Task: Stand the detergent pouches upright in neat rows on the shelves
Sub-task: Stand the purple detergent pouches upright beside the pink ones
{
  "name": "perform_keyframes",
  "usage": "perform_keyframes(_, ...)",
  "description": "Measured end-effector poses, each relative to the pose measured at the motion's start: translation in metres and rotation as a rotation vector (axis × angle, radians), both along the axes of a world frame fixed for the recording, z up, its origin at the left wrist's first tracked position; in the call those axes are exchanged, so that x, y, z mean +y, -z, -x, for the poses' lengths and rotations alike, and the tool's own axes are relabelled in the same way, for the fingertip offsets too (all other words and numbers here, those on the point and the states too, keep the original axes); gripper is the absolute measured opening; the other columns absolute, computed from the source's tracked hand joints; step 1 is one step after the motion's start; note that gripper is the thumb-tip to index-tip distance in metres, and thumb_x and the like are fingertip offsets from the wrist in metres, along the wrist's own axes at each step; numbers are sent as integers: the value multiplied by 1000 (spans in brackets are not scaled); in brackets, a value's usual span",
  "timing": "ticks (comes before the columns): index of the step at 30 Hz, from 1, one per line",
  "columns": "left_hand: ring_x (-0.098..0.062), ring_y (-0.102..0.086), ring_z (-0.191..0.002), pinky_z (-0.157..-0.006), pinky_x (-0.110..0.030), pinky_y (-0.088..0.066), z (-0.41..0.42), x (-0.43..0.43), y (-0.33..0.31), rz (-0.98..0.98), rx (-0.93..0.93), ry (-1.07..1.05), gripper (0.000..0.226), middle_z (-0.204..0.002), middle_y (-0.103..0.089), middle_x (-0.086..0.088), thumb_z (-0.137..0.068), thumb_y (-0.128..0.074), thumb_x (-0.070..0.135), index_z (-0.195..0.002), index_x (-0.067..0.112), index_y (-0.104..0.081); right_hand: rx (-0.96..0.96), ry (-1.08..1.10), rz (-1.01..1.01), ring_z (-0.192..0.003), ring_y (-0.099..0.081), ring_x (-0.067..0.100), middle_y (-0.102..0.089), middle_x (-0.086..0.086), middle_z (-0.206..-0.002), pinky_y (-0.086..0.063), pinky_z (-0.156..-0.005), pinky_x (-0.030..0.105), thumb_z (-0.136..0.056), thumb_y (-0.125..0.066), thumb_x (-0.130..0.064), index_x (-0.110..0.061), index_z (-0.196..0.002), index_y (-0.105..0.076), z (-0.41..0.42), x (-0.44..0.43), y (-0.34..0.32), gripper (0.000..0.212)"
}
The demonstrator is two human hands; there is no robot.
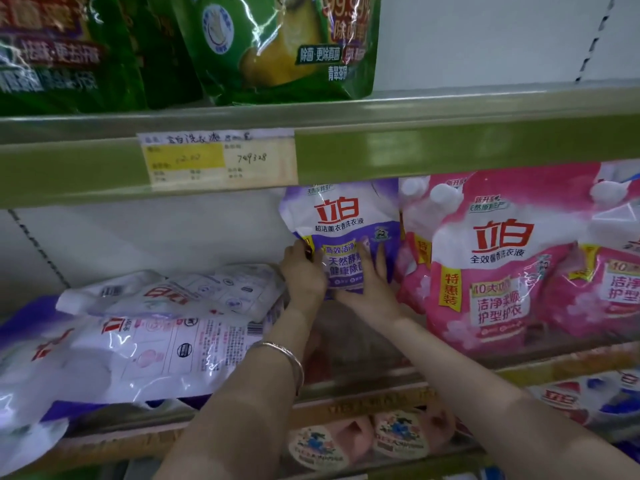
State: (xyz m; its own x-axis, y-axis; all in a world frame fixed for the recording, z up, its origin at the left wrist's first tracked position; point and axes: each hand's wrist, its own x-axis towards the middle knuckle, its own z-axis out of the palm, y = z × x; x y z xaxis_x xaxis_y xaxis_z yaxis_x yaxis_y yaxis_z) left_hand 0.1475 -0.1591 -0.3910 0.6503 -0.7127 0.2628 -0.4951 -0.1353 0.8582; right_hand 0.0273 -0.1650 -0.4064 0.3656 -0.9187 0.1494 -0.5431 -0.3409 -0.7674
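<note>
Middle shelf (526,364): upright purple pouch (346,216), left grip (304,271) clamped on its edge, right grip (372,285) flat against its front.

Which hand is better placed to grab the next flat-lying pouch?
Left. The left hand grips the left edge of the purple pouch, just beside the white pouches lying flat. The right hand presses its front, on the side of the upright pink pouches.
</note>
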Motion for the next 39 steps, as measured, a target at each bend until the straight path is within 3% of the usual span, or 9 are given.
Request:
perform_keyframes(5, -40, -51, -98, -87, -42, -40, 9, 13, 0, 74, -32, -112, 20, -107, -52, -25, -91, -52, 12, -102, -5, -57, -139, -134, -58, -146, 8, 15, 8, -2, -159, -15, -117, 42, -75, -76, -22, -30, -149, -10, 4, -4, -7, 99)
perform_keyframes(9, -40, -51, -99, -87, -40, -39, 11, 17, -1, 105, -13, -144, 21, -108, -51, -25, -90, -53, 14, -104, -2, -58, -143, -171, -86, -146, 6, 13, 5, -3, -159, -12, -116, 33, -64, -79, -31, -30, -149, -12, 3, -4, -13, 107)
perform_keyframes(11, -39, -51, -101, -87, -36, -38, 12, 19, -2, 135, 36, -164, 22, -110, -51, -26, -91, -53, 14, -104, -3, -58, -162, -180, -89, -146, 3, 13, 4, -2, -159, -14, -113, 27, -68, -81, -26, -29, -148, -14, 6, -6, -15, 105)
perform_keyframes(16, -36, -52, -107, -89, -36, -40, 8, 20, 4, 180, 146, -150, 30, -111, -59, -24, -98, -35, 12, -107, -1, -61, -195, -222, -81, -139, 5, 0, 6, -4, -159, -12, -108, 21, -71, -79, -14, -31, -148, -12, 6, -10, -4, 104)
perform_keyframes(19, -33, -58, -107, -86, -31, -44, 6, 18, 10, 159, 124, -95, 30, -116, -63, -20, -96, -38, 7, -115, 0, -60, -138, -204, -29, -144, 7, 11, 13, -2, -158, -16, -107, 23, -76, -74, -15, -34, -148, -7, 4, -10, 10, 100)
perform_keyframes(22, -30, -62, -99, -74, -23, -37, -1, 14, 15, 167, 86, -85, 25, -110, -67, -19, -94, -43, 5, -109, -1, -63, -71, -176, 13, -146, -4, 23, 17, 6, -157, -27, -107, 26, -81, -69, -16, -34, -148, -8, 5, -6, 21, 93)
perform_keyframes(28, -27, -54, -82, -67, -25, -30, -6, 3, 13, 139, 136, -170, 19, -100, -66, -26, -95, -42, 5, -87, -2, -59, -62, -208, 49, -145, -14, 27, 21, 7, -156, -33, -108, 30, -81, -68, -12, -39, -147, -6, 5, -3, 30, 94)
perform_keyframes(33, -28, -51, -82, -66, -28, -28, -9, 6, 11, 147, 173, -252, 23, -101, -60, -31, -95, -35, 1, -73, 5, -40, -70, -243, 32, -147, -4, 26, 24, 2, -155, -30, -113, 36, -80, -71, -19, -43, -147, -2, -3, 1, 34, 99)
perform_keyframes(39, -39, -56, -103, -82, -41, -40, -11, 2, 9, 115, 194, -304, 23, -112, -59, -32, -95, -35, 2, -100, -11, -54, -39, -249, 4, -147, -1, 29, 31, 6, -153, -31, -113, 39, -81, -64, -3, -43, -146, 1, -7, 9, 30, 100)
